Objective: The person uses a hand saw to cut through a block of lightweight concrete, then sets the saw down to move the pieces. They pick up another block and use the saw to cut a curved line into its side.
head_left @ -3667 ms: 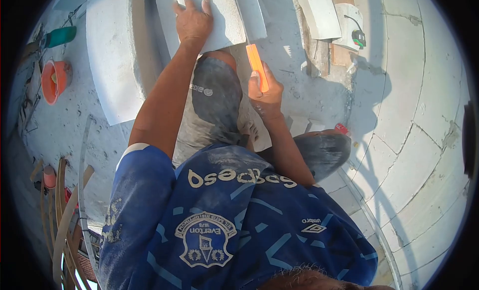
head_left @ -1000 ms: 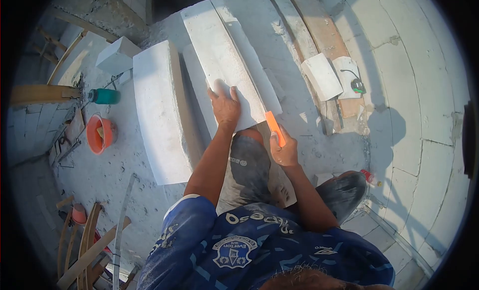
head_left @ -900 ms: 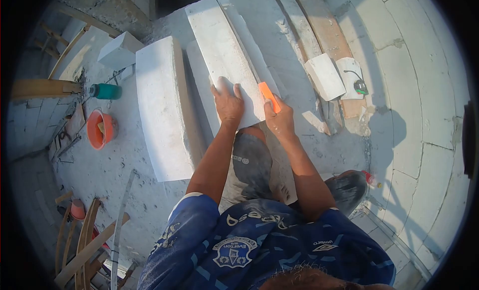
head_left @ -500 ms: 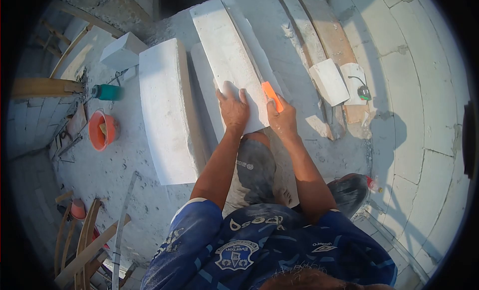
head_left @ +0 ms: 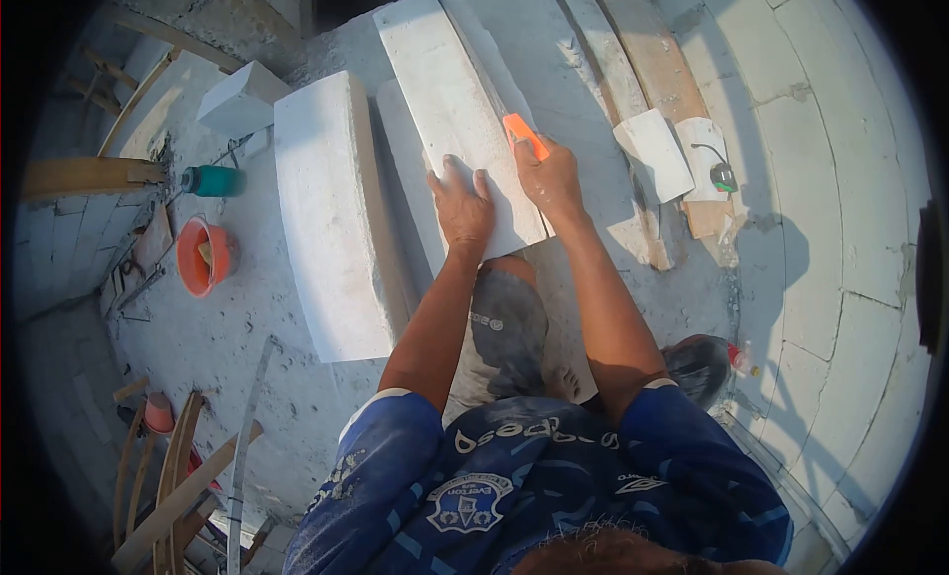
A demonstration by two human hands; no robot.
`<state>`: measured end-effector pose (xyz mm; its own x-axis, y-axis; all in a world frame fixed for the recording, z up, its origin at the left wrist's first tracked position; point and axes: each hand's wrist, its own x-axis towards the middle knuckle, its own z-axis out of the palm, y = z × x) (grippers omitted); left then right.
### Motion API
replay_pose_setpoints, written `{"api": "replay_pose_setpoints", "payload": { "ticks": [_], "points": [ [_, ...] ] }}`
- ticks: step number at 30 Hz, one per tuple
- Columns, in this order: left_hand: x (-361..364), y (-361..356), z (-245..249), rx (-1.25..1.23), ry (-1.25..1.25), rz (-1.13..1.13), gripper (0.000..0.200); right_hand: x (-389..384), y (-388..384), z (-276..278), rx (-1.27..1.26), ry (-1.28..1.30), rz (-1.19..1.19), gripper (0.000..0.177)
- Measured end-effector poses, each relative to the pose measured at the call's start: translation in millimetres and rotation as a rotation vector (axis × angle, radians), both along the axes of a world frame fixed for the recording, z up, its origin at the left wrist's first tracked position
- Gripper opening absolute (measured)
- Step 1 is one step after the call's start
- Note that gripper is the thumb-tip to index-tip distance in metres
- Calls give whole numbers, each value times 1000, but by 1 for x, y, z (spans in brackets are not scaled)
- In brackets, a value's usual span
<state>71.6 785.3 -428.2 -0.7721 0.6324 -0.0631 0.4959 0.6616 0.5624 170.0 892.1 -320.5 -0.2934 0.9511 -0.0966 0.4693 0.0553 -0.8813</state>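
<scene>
A long white block [head_left: 450, 90] lies at the centre, tilted slightly left at its far end. My left hand [head_left: 465, 207] rests flat on its near part with the fingers spread. My right hand [head_left: 550, 179] is wrapped round an orange-handled tool [head_left: 524, 136] at the block's right long edge. A thin blade seems to run from the handle along that edge, though most of it is hard to make out. My knee is under the near end of the block.
A thick white block [head_left: 326, 209] stands to the left, with a smaller block [head_left: 242, 100] behind it. Further left are a teal bottle [head_left: 212, 181] and a red bucket [head_left: 203, 259]. White offcuts [head_left: 654, 160] and planks lie right, beside a block wall [head_left: 811, 179].
My right hand has moved forward and slightly left along the block's edge with the orange-handled tool. My left hand stays on the block in nearly the same place.
</scene>
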Motion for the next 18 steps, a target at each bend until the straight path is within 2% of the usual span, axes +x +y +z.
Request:
{"api": "replay_pose_setpoints", "payload": {
  "ticks": [1, 3, 6, 8, 10, 11, 13, 15, 18],
  "points": [
    [-6, 13, 8, 21, -10, 5, 76, -31, 33, 17, -7, -48, 39, 49],
    [-7, 15, 5, 13, 2, 5, 76, -72, 79, 15, -23, -94, 68, 48],
    [-2, 3, 8, -4, -31, 7, 77, -63, 70, 14, -98, -66, 58, 49],
    [-9, 15, 9, 42, -36, 3, 77, -37, 33, 10, -30, -71, 45, 50],
    [-9, 14, 0, 56, 0, 1, 77, -5, -9, -26, 182, 102, -34, 50],
    [-14, 22, 3, 60, -3, 15, 77, -14, 3, -22, 185, 100, -20, 50],
    [-9, 13, 12, 53, -76, 6, 76, -26, 19, -4, 6, -53, 3, 50],
    [-11, 16, 12, 34, -73, 10, 76, -72, 73, 19, -79, -100, 89, 51],
    [-9, 15, 12, 17, -72, 16, 76, -84, 79, 9, 24, -81, 40, 51]
  ]
}}
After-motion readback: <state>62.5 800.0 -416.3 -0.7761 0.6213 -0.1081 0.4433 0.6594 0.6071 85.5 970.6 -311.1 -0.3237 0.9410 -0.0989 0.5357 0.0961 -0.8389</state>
